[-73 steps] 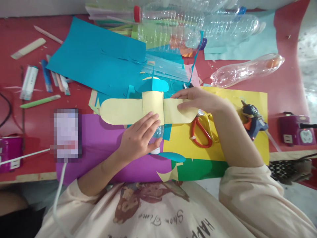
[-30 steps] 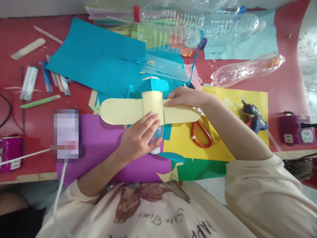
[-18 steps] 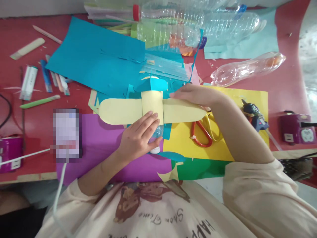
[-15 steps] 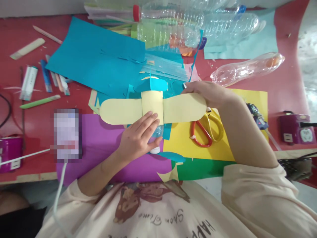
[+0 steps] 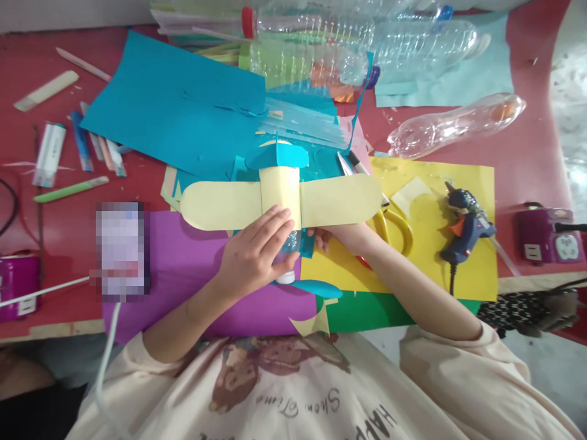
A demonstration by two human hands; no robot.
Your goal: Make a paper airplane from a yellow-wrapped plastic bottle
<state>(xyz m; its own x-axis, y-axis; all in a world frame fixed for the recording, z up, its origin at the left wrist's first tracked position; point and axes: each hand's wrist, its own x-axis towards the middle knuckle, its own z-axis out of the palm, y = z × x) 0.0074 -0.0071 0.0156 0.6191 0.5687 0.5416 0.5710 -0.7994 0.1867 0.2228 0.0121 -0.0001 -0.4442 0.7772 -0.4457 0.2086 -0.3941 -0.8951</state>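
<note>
A plastic bottle wrapped in pale yellow paper [image 5: 280, 190] lies across the coloured sheets, with a long pale yellow paper wing [image 5: 339, 200] sticking out to each side and a teal paper piece [image 5: 277, 156] at its far end. My left hand [image 5: 255, 253] grips the bottle near its white cap [image 5: 287, 278]. My right hand [image 5: 345, 235] is under the near edge of the right wing, fingers touching its underside; much of the hand is hidden by the wing.
Red-handled and yellow-handled scissors [image 5: 395, 227] and a blue glue gun [image 5: 465, 222] lie on the yellow sheet [image 5: 458, 275]. Empty clear bottles [image 5: 454, 125] and teal paper [image 5: 174, 116] fill the far side. A blurred phone [image 5: 121, 247] lies left; a purple socket [image 5: 550, 235] at right.
My right hand left the top and far edge of the right wing and came round beneath its near edge. My left hand kept its grip on the bottle.
</note>
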